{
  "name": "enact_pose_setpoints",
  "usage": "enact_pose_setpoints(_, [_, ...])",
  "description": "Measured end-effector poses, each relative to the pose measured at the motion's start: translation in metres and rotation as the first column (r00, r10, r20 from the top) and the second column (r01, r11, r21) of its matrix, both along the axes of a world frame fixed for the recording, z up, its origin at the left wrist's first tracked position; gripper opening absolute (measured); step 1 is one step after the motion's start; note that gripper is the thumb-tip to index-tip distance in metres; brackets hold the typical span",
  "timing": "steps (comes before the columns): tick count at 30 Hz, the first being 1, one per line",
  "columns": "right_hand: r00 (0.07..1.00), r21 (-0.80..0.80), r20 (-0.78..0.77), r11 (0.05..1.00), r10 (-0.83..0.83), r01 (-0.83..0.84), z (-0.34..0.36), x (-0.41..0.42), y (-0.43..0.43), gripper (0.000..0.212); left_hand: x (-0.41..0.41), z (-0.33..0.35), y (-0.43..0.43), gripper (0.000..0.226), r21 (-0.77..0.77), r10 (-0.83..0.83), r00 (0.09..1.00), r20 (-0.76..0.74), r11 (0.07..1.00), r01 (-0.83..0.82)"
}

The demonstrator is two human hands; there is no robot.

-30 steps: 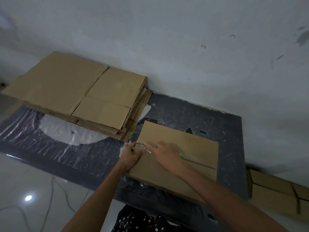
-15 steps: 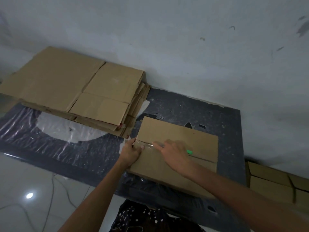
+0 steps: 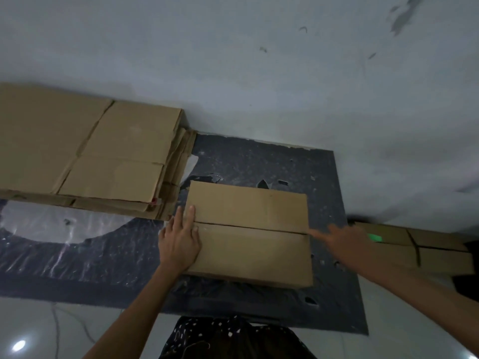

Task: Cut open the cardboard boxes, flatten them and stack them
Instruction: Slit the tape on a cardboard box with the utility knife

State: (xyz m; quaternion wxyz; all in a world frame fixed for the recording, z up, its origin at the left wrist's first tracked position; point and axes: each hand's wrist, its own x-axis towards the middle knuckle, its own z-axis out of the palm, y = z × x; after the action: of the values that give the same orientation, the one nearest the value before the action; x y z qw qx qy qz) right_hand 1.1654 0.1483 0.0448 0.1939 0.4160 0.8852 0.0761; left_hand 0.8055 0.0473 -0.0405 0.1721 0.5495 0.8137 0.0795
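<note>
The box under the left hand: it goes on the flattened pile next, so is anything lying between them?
Nothing visible does. The box lies on the dark mat beside the stack of flattened cardboard, only a narrow strip of mat between. The left hand rests on it.

No text, label, brand, number or sign can be read. The faces of the cardboard box [image 3: 248, 229] and of the flattened stack [image 3: 90, 156] are seen as plain brown. A small red mark at the stack's edge [image 3: 154, 201] is too small to be made out. The green-tipped cutter [image 3: 374, 238] held in the right hand [image 3: 339, 242] is blurred, and nothing on it is legible.
</note>
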Motion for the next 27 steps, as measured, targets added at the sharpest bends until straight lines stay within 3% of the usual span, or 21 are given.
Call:
enact_pose_setpoints(3, [0.998, 0.049, 0.043, 0.997, 0.055, -0.057, 0.009, -0.007, -0.002, 0.070, 0.009, 0.005, 0.009, 0.067, 0.008, -0.036, 0.991, -0.125, 0.999, 0.037])
enact_pose_setpoints(5, [0.988, -0.123, 0.155, 0.992, 0.011, 0.009, 0.020, -0.015, -0.003, 0.066, 0.020, 0.013, 0.022, 0.069, 0.010, -0.090, 0.985, -0.149, 0.996, 0.093])
enact_pose_setpoints(8, [0.968, -0.278, 0.210, 0.941, -0.135, 0.191, 0.023, -0.009, -0.005, 0.064, 0.050, 0.028, 0.055, 0.085, -0.051, -0.364, 0.930, -0.059, 0.931, 0.361])
enact_pose_setpoints(10, [0.972, -0.288, 0.149, 0.932, -0.183, 0.220, 0.017, -0.007, -0.007, 0.063, 0.083, 0.039, 0.081, 0.089, -0.061, -0.557, 0.830, -0.018, 0.829, 0.555])
enact_pose_setpoints(12, [0.967, -0.286, 0.047, 0.924, -0.250, 0.253, 0.007, -0.002, -0.008, 0.057, 0.116, 0.041, 0.105, 0.086, -0.072, -0.701, 0.710, -0.071, 0.713, 0.697])
enact_pose_setpoints(16, [0.882, -0.281, -0.258, 0.904, -0.394, 0.322, -0.025, 0.012, -0.021, 0.040, 0.159, 0.037, 0.140, 0.104, -0.227, -0.812, 0.561, -0.160, 0.583, 0.780])
enact_pose_setpoints(21, [0.647, -0.268, -0.594, 0.876, -0.478, 0.402, -0.055, 0.031, -0.039, 0.035, 0.170, 0.033, 0.151, 0.110, -0.288, -0.810, 0.568, -0.148, 0.584, 0.759])
enact_pose_setpoints(27, [0.625, -0.215, -0.644, 0.888, -0.442, 0.407, -0.064, 0.021, -0.025, 0.036, 0.165, 0.036, 0.153, 0.102, -0.201, -0.804, 0.593, -0.045, 0.589, 0.783])
